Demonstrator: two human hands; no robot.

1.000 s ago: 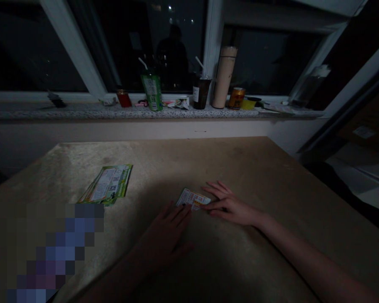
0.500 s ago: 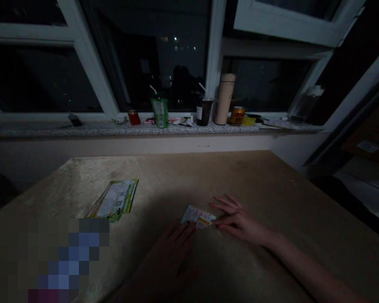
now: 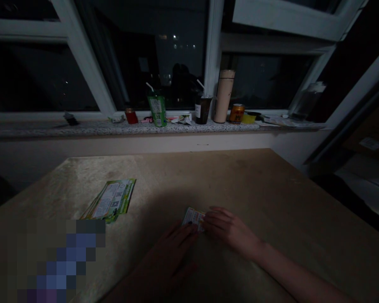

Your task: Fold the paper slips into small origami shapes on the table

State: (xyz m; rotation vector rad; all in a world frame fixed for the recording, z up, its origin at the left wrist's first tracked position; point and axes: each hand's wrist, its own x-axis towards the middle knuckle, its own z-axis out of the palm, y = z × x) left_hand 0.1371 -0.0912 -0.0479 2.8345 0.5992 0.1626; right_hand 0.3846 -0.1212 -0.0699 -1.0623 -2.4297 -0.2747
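Note:
A small printed leaflet [image 3: 192, 215] lies on the table in front of me, partly covered by both hands. My left hand [image 3: 169, 252] rests flat over its near left part, fingers extended and open. From the right, my right hand [image 3: 229, 231] covers the leaflet's right side, its fingers drawn together and closed on that edge. The thumb and fingertips are hard to make out in the dim light. To the left is a fanned stack of green and white leaflets [image 3: 113, 200], apart from my hands.
The brown table [image 3: 227, 172] reaches to the wall under the window. On the stone sill [image 3: 94, 127] stand a green cup [image 3: 158, 110], a dark cup [image 3: 203, 110], a pale flask [image 3: 224, 97], an orange can [image 3: 237, 113] and a red jar [image 3: 131, 116]. A pixelated patch hides the lower left.
My right hand has shifted left over the leaflet, and its spread fingers have come together. Less of the leaflet's right side shows. My left hand stays on the leaflet.

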